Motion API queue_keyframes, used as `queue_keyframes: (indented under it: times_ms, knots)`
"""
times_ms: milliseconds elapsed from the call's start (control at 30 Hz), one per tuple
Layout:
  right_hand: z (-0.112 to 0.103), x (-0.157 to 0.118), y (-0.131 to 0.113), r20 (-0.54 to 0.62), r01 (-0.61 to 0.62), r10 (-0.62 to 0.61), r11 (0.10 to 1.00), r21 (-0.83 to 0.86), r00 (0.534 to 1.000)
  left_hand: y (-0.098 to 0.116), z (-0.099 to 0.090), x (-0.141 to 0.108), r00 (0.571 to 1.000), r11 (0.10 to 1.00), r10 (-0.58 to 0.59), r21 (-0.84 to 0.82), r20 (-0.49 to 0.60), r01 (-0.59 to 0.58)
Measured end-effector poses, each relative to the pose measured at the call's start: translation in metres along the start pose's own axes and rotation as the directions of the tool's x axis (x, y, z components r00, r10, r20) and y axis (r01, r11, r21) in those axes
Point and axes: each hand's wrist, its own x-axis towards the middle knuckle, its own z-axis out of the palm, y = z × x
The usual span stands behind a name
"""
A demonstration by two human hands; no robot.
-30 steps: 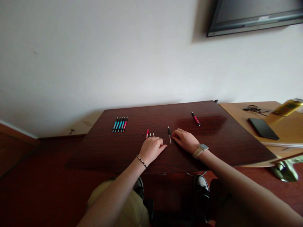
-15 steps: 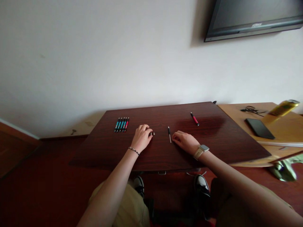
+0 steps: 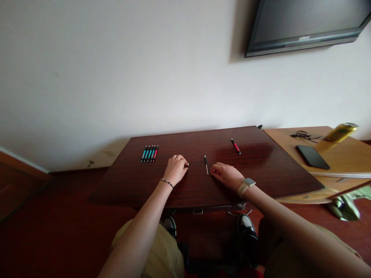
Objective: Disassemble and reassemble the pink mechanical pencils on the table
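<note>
My left hand (image 3: 176,170) rests on the dark table (image 3: 191,195), thumb and fingers drawn together. Whatever they pinch is hidden or too small to name. To its right lies a partly stripped pen (image 3: 206,164), with a black grip at the far end and a thin pale refill towards me. Just right of that refill, my right hand (image 3: 226,174) lies with its fingers curled in; anything inside them is hidden. Several blue and red pens (image 3: 149,153) are lined up side by side at the left. A single red and black pen (image 3: 235,146) lies beyond my right hand.
A lower wooden desk (image 3: 344,160) adjoins the table on the right. It carries a black phone (image 3: 312,156), a coiled black cable (image 3: 304,135) and a yellow can (image 3: 341,132). A television (image 3: 304,27) hangs on the wall above.
The small pale pieces beside my left fingertips no longer show, and those fingers are closed more tightly. My right hand and the pens stay in place; the view has shifted slightly.
</note>
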Motion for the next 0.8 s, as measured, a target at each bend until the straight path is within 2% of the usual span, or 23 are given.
queue_keyframes:
  times_ms: [200,467,800]
  knots:
    - [-0.003,-0.004,-0.004,0.014,-0.01,0.01,1.0,0.0,1.0,-0.006,-0.007,-0.008,0.998,0.997,-0.055,0.059,-0.034,0.057]
    - [-0.002,-0.004,-0.003,0.018,-0.02,0.02,1.0,-0.001,1.0,-0.011,-0.003,-0.011,0.999,0.998,-0.017,0.059,-0.05,0.02]
    - [-0.001,-0.002,-0.004,0.003,0.017,-0.017,1.0,0.01,1.0,-0.012,0.003,0.0,0.998,1.0,0.0,0.007,-0.058,0.001]
